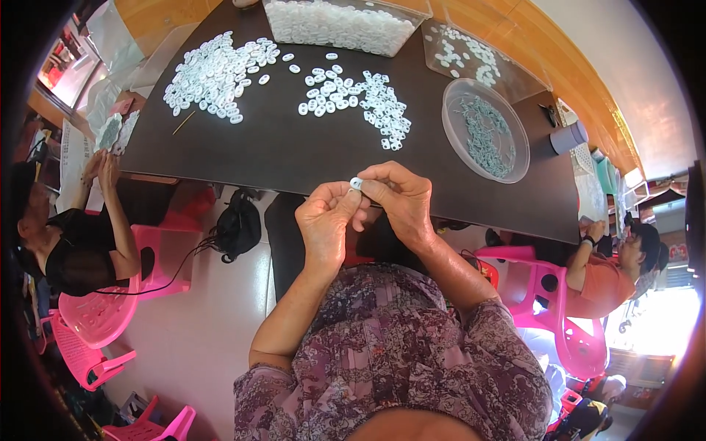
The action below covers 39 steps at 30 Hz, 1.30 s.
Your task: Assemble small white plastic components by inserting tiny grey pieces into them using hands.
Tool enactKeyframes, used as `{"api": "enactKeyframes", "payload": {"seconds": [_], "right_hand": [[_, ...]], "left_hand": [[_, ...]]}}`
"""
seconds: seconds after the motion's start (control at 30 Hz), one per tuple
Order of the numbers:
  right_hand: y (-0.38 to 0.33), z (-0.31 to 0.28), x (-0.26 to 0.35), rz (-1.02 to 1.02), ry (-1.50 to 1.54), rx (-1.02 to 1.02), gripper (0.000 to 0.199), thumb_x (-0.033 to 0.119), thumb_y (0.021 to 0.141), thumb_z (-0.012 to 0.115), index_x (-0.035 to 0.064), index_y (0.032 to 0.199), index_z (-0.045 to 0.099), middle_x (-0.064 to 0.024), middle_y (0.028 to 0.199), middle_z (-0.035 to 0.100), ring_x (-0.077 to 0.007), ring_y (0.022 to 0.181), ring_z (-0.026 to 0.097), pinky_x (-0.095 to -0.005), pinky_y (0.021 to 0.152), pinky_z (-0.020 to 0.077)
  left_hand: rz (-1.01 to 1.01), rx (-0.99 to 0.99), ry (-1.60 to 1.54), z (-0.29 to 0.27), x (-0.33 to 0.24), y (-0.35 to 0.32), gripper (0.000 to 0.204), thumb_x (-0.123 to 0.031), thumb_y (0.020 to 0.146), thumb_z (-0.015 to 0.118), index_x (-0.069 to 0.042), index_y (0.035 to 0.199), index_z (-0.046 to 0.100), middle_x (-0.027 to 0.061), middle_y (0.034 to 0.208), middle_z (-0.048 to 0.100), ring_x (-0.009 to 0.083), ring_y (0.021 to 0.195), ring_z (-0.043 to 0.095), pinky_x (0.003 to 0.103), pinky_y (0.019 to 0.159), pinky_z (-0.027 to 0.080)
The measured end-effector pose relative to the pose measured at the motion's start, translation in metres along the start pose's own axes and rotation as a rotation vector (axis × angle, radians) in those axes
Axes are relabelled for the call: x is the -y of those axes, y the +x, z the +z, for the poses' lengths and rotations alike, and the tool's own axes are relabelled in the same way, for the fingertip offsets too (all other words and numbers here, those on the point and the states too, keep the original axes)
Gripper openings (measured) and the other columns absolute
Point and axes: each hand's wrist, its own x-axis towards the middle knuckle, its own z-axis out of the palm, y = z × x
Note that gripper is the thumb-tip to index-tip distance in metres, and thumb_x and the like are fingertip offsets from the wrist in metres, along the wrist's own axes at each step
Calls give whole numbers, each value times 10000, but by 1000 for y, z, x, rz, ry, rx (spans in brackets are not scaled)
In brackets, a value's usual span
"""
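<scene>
My left hand (324, 219) and my right hand (399, 198) meet at the near edge of the dark table (279, 151). Between their fingertips they pinch one small white ring-shaped plastic piece (357, 182). Both hands grip it; whether anything else is held with it is too small to tell. Beyond my hands lie two loose heaps of the same white pieces, a pile at the far left (217, 73) and a pile in the middle (357, 99).
A clear box (334, 26) full of white pieces stands at the table's far edge, beside a clear tray (471, 55) holding some. A round clear dish (485, 132) holds grey-green parts. Other people sit on pink chairs, one at left (73, 242), one at right (618, 272). A black bag (237, 224) lies underneath.
</scene>
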Motion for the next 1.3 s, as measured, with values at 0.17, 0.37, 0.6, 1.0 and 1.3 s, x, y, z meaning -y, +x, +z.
{"api": "enactKeyframes", "payload": {"seconds": [0.17,0.37,0.6,1.0,1.3], "right_hand": [[1,-2,-2,20,5,14,59,-14,835,593,-28,889,607,-33,713,611,-52,630,558,-195,546,472],[0,0,-1,31,46,-4,67,-10,836,593,-31,896,614,-35,725,618,-56,641,560,-200,554,481],[-1,0,1,12,20,29,67,-17,836,586,-38,895,612,-41,731,619,-57,638,560,-201,544,484],[-1,-5,1,-101,-226,94,146,-27,800,611,-6,944,610,-38,846,588,-64,673,534,-223,576,467],[1,-8,4,-556,-696,103,343,-17,643,694,30,975,624,-80,902,591,-181,749,536,-263,618,461]], "left_hand": [[45,32,8,-1,2,-2,98,-17,868,579,56,933,593,74,771,630,81,586,558,187,507,454],[69,66,4,-3,2,-2,162,-5,871,563,70,1015,570,91,806,633,104,627,577,207,529,473],[128,75,-3,-4,4,-1,224,11,866,557,79,1079,550,109,813,632,128,639,588,227,524,487],[69,70,-40,-5,0,1,244,45,854,545,90,1093,550,115,838,631,143,659,596,244,595,507],[-55,-30,-111,10,-17,-2,208,43,851,517,87,1041,590,106,846,645,116,692,603,212,646,486]]}}
